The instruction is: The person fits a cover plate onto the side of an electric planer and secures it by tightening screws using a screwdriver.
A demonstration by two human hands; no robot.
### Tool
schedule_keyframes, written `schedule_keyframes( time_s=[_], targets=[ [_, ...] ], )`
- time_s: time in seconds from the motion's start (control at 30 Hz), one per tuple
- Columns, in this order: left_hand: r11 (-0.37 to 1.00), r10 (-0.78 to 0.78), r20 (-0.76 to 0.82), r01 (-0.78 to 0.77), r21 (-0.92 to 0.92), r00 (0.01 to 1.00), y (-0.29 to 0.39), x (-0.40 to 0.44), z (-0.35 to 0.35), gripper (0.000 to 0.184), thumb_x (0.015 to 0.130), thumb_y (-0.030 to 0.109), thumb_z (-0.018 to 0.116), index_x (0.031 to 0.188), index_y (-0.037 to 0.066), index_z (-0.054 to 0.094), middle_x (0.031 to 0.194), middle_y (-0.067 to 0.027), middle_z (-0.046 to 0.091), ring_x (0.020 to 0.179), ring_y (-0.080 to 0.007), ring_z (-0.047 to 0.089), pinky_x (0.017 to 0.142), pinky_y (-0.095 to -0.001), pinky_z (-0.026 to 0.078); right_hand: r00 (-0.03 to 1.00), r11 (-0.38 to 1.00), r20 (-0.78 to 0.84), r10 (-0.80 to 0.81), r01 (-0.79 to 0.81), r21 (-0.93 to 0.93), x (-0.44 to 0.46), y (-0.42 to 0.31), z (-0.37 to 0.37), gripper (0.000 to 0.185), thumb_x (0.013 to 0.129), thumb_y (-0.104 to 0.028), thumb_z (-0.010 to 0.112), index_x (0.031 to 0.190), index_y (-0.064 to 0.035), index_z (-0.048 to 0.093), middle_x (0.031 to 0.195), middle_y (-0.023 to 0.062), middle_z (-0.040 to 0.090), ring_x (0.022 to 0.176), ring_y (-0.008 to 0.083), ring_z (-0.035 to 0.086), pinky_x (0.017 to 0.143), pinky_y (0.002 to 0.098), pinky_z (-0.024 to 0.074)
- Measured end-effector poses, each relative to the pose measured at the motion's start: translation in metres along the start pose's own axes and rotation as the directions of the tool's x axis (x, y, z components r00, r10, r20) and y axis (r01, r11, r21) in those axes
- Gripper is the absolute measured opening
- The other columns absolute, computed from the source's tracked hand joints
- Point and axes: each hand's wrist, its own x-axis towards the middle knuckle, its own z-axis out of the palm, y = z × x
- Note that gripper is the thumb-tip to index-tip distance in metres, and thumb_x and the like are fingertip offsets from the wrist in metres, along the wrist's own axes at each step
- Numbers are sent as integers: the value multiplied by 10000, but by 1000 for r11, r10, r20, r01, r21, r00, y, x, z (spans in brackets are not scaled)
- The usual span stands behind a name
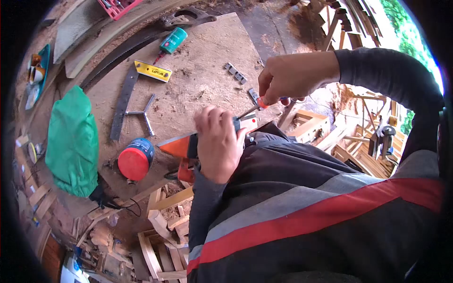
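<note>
Person's dark top (321, 247) w/ red + grey stripes fills lower R of frame. Work board (207, 47), dusty w/ shavings, spans ctr to upper L. Green cover (72, 144), bulky, at L edge of board, dark cord by its lower end. Wood frames (150, 257) stacked btm ctr-L, below board. Handsaw (134, 40) lies along upper L of board, handle toward top ctr. R hand (292, 75) upper R of ctr, fingers curled in, thumb + fingers pinching screwdriver handle. L hand (218, 148) at ctr, fingers bent over the body of orange-black tool, thumb on its R side, so clamped on it; fingertips a bit blurred, partly hidden. Try square (153, 71), yellow handle marked LOTUS, L of ctr on board, blade pointing down. Orange-black tool (177, 145) at ctr, just in front of person's waist; orange end sticks out L of L hand, pale end w/ red dot sticks out R. Blue jar (137, 158) w/ red lid, tipped so lid faces viewer, L of tool's orange end, apart. Green bottle (173, 40) on its side, upper ctr-L, nozzle near square. Screwdriver (262, 102), orange handle, shaft slants down-L to tool near L thumb; tip contact unclear. T-shaped wrench (146, 118) R of square blade. Small metal pieces (235, 73) just L of R hand.
</note>
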Motion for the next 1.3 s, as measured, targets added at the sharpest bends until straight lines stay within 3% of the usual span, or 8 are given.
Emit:
schedule_keyframes(
  time_s=[0.3,0.37,0.43,0.6,0.7,0.9,0.97,1.3],
  targets=[
    [987,-159,-242,154,-41,957,-5,-43,6,514,863,283,825,1302,87,643,1380,-101,591,1275,-361,513,1108,-520,362,974,975,-208,-89,127,180,6,72,1,474,1014,-463,706,1186,-25,766,761,21,684,533,66,577,466,239,446],
    [978,-197,-210,178,-105,957,-3,-41,6,580,845,267,842,1342,76,613,1395,-122,575,1298,-365,502,1120,-524,358,874,927,-388,-292,359,109,20,100,17,437,1017,-419,706,1198,-27,770,810,50,727,588,96,613,504,263,497],
    [981,-188,-278,165,-105,942,-1,-45,14,750,802,300,886,1417,49,539,1435,-180,526,1329,-394,476,1138,-542,345,614,739,-420,-669,609,-288,26,114,31,386,1003,-295,723,1271,-19,732,1062,161,783,882,253,767,812,381,610],
    [918,-363,-438,397,-15,822,9,-66,33,1004,728,443,944,1472,-9,444,1449,-260,465,1375,-443,435,1148,-569,345,416,654,-541,-731,652,-383,12,119,45,424,983,-353,743,1219,-3,718,1014,172,772,846,250,755,776,388,594],
    [929,-327,-475,371,0,817,9,-75,39,1006,731,492,938,1458,-11,459,1420,-253,485,1362,-437,452,1138,-558,369,711,915,-587,-386,376,-146,18,128,36,492,959,-457,754,1110,7,696,862,149,710,729,211,670,680,379,542],
    [949,-296,-479,309,-54,826,15,-97,32,994,759,532,894,1488,11,466,1447,-209,504,1395,-426,432,1166,-571,311,384,749,-721,-576,602,-278,151,105,76,342,939,-301,781,1001,-1,627,802,113,637,705,237,620,655,417,487],
    [951,-264,-417,306,38,870,13,-107,25,991,741,535,902,1474,5,497,1435,-196,538,1357,-401,484,1167,-540,340,462,774,-691,-556,591,-227,167,64,81,263,945,-271,710,996,-17,665,885,202,692,821,397,699,735,493,541],
    [914,-405,-548,343,-217,732,-3,-138,38,1003,673,439,967,1443,9,490,1449,-207,475,1366,-406,457,1159,-528,373,424,712,-574,-701,466,-525,243,27,98,162,907,-218,712,941,-60,718,907,188,708,841,409,720,732,515,563]
  ],
)
